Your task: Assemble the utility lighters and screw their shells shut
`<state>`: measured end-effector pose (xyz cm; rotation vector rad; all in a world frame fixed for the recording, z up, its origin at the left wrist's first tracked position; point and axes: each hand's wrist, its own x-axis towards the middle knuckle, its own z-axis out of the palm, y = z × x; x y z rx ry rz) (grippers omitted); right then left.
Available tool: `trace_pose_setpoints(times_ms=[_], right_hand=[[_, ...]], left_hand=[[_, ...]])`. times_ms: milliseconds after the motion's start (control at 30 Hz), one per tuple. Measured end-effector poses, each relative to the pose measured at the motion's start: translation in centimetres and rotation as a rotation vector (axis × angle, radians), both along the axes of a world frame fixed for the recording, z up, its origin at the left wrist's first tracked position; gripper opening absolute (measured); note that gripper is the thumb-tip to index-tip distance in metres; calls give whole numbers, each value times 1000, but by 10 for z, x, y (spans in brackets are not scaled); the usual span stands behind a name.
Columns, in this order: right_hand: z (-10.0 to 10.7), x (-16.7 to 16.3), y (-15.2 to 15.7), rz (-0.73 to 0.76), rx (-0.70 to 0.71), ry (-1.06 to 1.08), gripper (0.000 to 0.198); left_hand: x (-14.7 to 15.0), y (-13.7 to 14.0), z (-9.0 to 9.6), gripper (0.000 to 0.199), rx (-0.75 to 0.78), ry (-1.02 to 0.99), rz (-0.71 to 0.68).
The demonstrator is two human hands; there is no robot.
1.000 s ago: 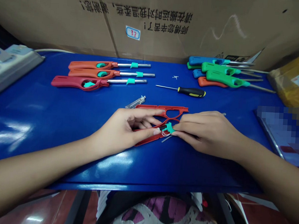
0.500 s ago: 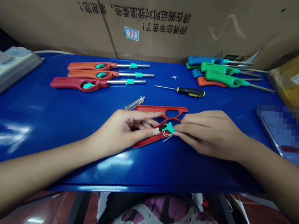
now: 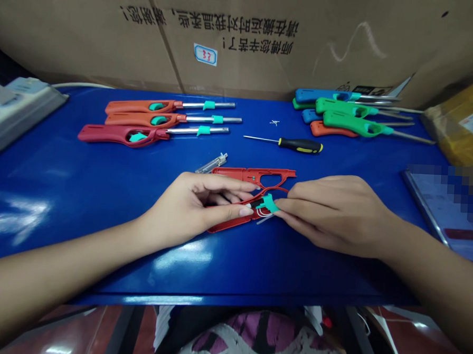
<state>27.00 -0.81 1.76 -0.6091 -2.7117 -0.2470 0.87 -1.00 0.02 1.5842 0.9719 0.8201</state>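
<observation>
My left hand (image 3: pixel 205 202) grips a red lighter handle half (image 3: pixel 221 227), thumb on its near side and fingers over the far side. Closed in a pinch, my right hand (image 3: pixel 333 214) holds the teal trigger (image 3: pixel 269 202) by its right end. A black part and thin white wires join the trigger at the left, over the red half. Just behind lies the other red handle half (image 3: pixel 231 172), inner side up. A clear lighter fuel tank (image 3: pixel 212 163) rests at its left end. My fingers partly cover the nearer half.
Three orange and red lighters (image 3: pixel 138 120) lie at the back left; several green, blue and orange ones (image 3: pixel 354 122) are piled at the back right. Between them are a screwdriver (image 3: pixel 301 145) and small screws (image 3: pixel 274 122). A cardboard box (image 3: pixel 242 66) stands behind the blue table (image 3: pixel 101 191).
The whole view has shifted slightly. My left fingers have moved a little off the far red half, baring a small green spot on it. The right hand's pinch on the trigger is unchanged.
</observation>
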Motion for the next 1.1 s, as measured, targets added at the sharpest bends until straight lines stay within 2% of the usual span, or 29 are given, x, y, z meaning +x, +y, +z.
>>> trace_pose_setpoints(times_ms=[133,600,967,1100], right_hand=[[-1,0,-1,-25,-32,-7,21],[-3,3,-4,-8,-36,-1,18],[-2,0,-3,0,-20,-15,26],[-5,1,-3,-35,-51,3,21]], left_hand=[[-2,-1,0,27,74,-14,-23],[1,-2,4,27,-19,-89,33],[2,-2,3,26,24,-83,33],[2,-3,3,26,43,-62,45]])
